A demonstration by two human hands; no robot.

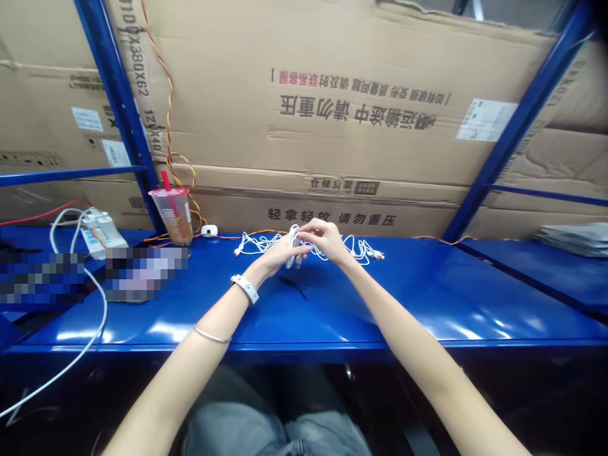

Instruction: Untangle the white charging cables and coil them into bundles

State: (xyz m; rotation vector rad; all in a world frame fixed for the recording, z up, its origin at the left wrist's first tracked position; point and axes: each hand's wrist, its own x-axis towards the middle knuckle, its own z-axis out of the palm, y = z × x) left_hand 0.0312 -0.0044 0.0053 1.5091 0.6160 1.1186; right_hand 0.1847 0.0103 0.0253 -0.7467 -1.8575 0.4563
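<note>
My left hand (280,253) is closed around a coiled white cable (293,239), holding it above the blue shelf surface (332,304). Fingers of my right hand (323,237) pinch at the top and side of the same coil. Behind my hands lie more white cables: one loose bundle (256,244) to the left and another bundle (363,249) to the right, with small plugs at their ends. Several thin black strips (293,286) rest on the shelf below my hands. Part of the held coil is hidden by my fingers.
A sealed drink cup (173,215) with a red straw stands at the left, near a small white case (209,230). Further left are a white power strip (101,233) and its cord (102,316). Cardboard (304,145) backs the shelf between blue posts. Flat packets (574,237) lie far right.
</note>
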